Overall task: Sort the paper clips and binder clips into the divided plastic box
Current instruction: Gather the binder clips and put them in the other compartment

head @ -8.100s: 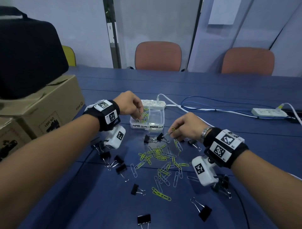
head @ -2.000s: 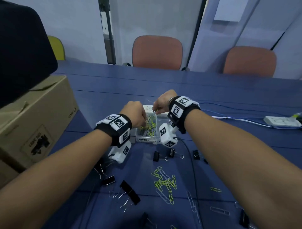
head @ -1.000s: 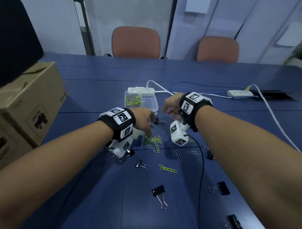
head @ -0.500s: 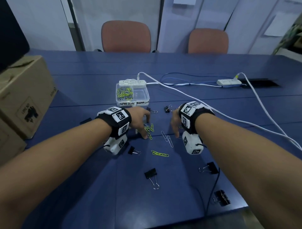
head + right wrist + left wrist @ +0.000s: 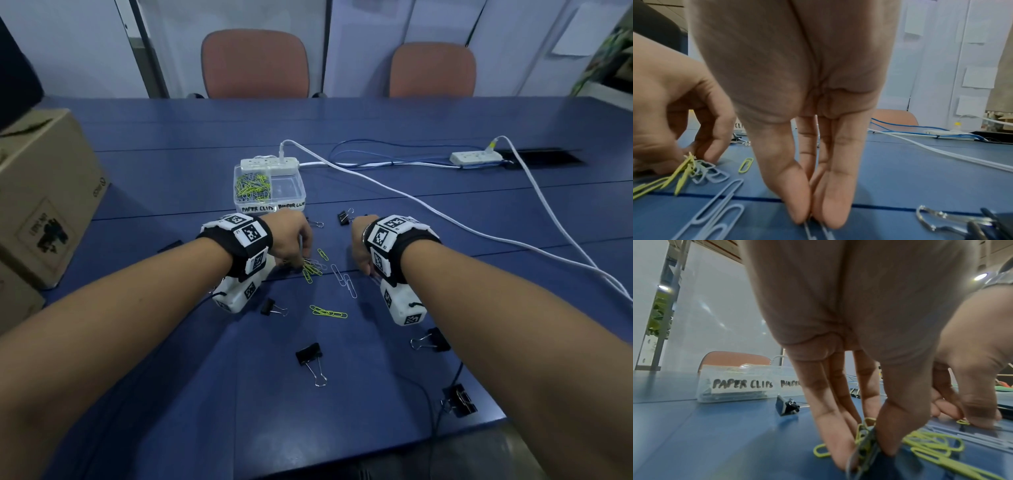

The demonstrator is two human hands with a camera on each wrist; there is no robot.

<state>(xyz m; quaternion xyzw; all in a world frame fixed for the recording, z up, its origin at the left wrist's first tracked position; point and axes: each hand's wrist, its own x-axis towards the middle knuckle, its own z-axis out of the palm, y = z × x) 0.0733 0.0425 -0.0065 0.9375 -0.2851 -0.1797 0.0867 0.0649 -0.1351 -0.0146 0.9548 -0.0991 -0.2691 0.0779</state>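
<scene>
The clear divided box (image 5: 274, 206) stands mid-table, labelled PAPER CLIPS (image 5: 742, 384) on its left half, which holds green and pale clips. The right half looks bare. My left hand (image 5: 301, 265) pinches a bunch of green paper clips (image 5: 865, 449) between thumb and fingers on the table. A little to its right, my right hand (image 5: 367, 272) pinches one pale blue paper clip (image 5: 810, 227) with thumb and fingertips (image 5: 835, 209). More paper clips (image 5: 328, 312) and black binder clips (image 5: 309, 356) lie scattered around both hands.
A white power strip (image 5: 269, 163) sits right behind the box, and its white cable (image 5: 445, 222) runs off to the right. Cardboard boxes (image 5: 41, 195) stand at the left. A binder clip (image 5: 459, 400) lies near the table's front right edge.
Both hands came back from the box to the loose clips. Since half a second ago, the left fingers closed on the green clips and the right fingertips came down onto a pale clip.
</scene>
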